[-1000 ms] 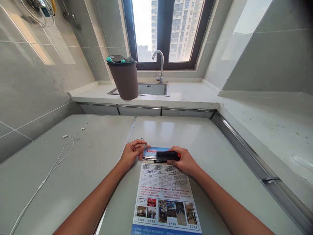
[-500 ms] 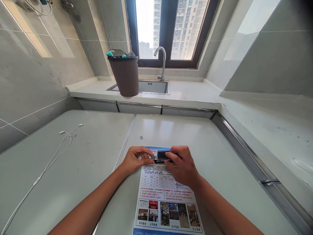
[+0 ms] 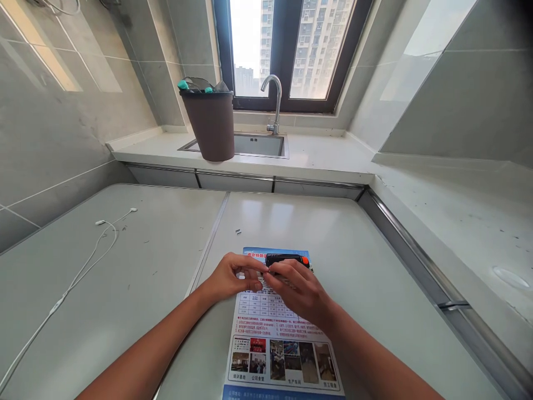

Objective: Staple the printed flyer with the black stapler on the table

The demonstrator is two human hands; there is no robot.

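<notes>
A printed flyer (image 3: 277, 333) with red text and photos lies flat on the grey table (image 3: 353, 250) in front of me. Across its top edge rests a black stapler (image 3: 287, 259) with an orange end. My left hand (image 3: 229, 278) and my right hand (image 3: 300, 291) meet just in front of the stapler, over the flyer. Their fingertips are pinched together at one spot. Whatever they pinch is too small or too hidden to name. The right hand's fingers lie against the stapler's near side.
A small loose strip of staples (image 3: 238, 231) lies on the table beyond the flyer. White earphones (image 3: 104, 233) trail across the left tabletop. A brown bin (image 3: 212, 125) stands by the sink (image 3: 258, 145) and faucet (image 3: 272, 103) under the window. A raised counter runs along the right.
My right hand let go of its grip over the stapler and drew back toward me. Both hands came together in a pinch in front of the stapler. The camera view shifted slightly.
</notes>
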